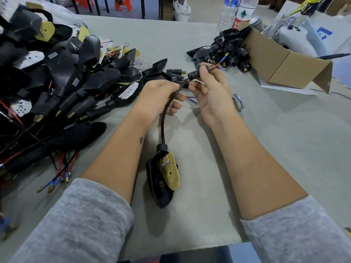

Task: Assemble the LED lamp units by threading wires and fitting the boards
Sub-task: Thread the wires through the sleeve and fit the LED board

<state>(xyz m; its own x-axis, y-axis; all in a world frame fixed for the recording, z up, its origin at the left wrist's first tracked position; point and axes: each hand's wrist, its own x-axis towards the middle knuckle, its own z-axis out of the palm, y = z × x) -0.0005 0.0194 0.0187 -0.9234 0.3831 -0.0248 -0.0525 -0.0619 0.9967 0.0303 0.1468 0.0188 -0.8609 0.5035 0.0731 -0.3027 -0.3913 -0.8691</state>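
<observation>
Fingers of the right hand pinch a black rubbery stem with a threaded brass tip. The left hand curls round the glossy black cable, which arcs down to a matte, teardrop-shaped housing with a yellow board, lying on the ribbed grey table.

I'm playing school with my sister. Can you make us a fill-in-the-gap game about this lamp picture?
1. The right hand pinches a black stem with red and ____ wires poking out its end.
2. The lamp housing hangs on a black ____.
3. A ____ board sits in that housing.
4. The cardboard box lies on the person's ____ side.

Missing words: blue; cable; yellow; right
</observation>
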